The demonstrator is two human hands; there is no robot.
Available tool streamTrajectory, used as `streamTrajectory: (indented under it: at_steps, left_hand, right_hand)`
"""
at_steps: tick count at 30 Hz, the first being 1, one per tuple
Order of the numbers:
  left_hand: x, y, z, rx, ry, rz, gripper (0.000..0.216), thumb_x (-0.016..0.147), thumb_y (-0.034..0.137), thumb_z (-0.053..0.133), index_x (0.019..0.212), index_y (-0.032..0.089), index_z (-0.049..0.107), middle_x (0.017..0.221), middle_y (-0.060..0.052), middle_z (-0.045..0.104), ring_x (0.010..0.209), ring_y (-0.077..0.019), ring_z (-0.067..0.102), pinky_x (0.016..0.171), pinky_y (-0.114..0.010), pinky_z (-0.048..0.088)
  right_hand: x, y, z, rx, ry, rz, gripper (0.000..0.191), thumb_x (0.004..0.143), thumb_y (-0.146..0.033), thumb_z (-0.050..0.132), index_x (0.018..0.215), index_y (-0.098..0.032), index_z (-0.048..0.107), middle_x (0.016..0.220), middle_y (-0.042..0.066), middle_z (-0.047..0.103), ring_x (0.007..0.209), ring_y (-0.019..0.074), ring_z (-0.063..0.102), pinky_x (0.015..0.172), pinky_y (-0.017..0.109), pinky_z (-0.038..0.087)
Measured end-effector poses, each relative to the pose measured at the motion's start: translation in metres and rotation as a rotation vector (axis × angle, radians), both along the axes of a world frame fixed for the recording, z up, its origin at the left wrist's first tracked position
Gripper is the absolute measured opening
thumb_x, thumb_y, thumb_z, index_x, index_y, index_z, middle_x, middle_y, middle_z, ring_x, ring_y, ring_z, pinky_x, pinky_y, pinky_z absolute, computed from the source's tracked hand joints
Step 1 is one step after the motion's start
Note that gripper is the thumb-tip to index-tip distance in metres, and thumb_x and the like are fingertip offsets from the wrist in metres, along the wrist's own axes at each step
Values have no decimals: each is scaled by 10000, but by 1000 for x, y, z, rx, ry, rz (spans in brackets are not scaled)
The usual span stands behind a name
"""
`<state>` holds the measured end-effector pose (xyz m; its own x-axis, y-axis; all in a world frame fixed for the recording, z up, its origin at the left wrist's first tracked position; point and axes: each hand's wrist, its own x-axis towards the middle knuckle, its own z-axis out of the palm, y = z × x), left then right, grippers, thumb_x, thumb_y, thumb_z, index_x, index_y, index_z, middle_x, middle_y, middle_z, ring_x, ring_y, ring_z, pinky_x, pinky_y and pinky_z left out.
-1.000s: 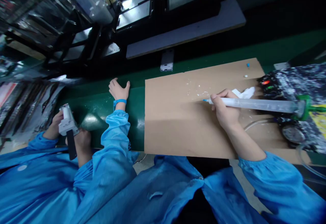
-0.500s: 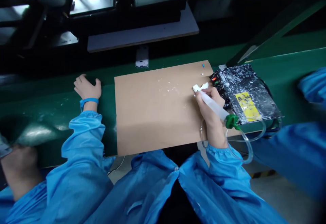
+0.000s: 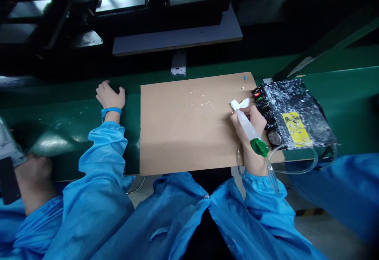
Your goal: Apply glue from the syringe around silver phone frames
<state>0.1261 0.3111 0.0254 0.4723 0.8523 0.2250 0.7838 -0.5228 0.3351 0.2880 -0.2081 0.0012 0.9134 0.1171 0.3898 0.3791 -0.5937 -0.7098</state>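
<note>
My right hand [image 3: 250,126] is closed round a glue-dispensing syringe [image 3: 246,125], a translucent barrel with a green cap and a clear hose at its back end. The syringe's front end is at a crumpled white wipe [image 3: 240,103] lying on the cardboard sheet [image 3: 174,133]; whether they touch, I cannot tell. My left hand [image 3: 111,95] rests on the green bench to the left of the cardboard, fingers stretched out, holding nothing. A blue band circles that wrist. Small white specks dot the cardboard's middle.
A black, white-smeared controller box [image 3: 296,106] with a gauge stands right of the cardboard. Behind the cardboard lies a phone-shaped part [image 3: 179,63] below a raised board [image 3: 177,41]. A co-worker's hand [image 3: 37,177] is at the left, close to a phone-like item.
The view has shifted slightly. My right hand has tilted the syringe more upright, and the hose loop has moved. The co-worker's hand at left shows more of a dark, flat thing.
</note>
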Motion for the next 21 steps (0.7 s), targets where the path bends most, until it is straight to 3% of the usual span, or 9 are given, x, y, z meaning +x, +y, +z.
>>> streamTrajectory:
  at_steps: [7, 13, 18, 21]
  left_hand:
    - [1, 4, -5, 19, 43, 23, 663, 1031, 390, 613, 1621, 91, 558, 1715, -258, 584, 1629, -456, 513, 1383, -663, 426]
    - [3, 13, -13, 0, 11, 42, 670, 1009, 396, 642, 1620, 133, 565, 1707, -235, 597, 1624, -443, 510, 1379, -651, 420]
    - [3, 12, -11, -21, 9, 41, 661, 1033, 378, 650, 1647, 152, 556, 1712, -254, 581, 1641, -452, 492, 1365, -638, 424]
    - [3, 13, -11, -28, -13, 33, 633, 1067, 364, 633, 1659, 155, 550, 1730, -262, 564, 1642, -449, 494, 1351, -621, 435]
  right_hand:
    - [5, -1, -7, 19, -23, -42, 205, 800, -424, 764, 845, -273, 633, 727, -20, 645, 664, 217, 596, 705, 392, 532]
    - [0, 4, 7, 49, -6, -87, 208, 737, -457, 710, 785, -276, 620, 709, 8, 662, 654, 231, 609, 658, 382, 512]
    - [3, 6, 13, 21, 45, -147, 220, 658, -452, 760, 761, -316, 621, 779, 102, 751, 714, 330, 704, 717, 504, 525]
    - [7, 3, 7, -33, 99, -192, 250, 629, -432, 830, 801, -332, 678, 871, 150, 776, 871, 438, 778, 808, 607, 533]
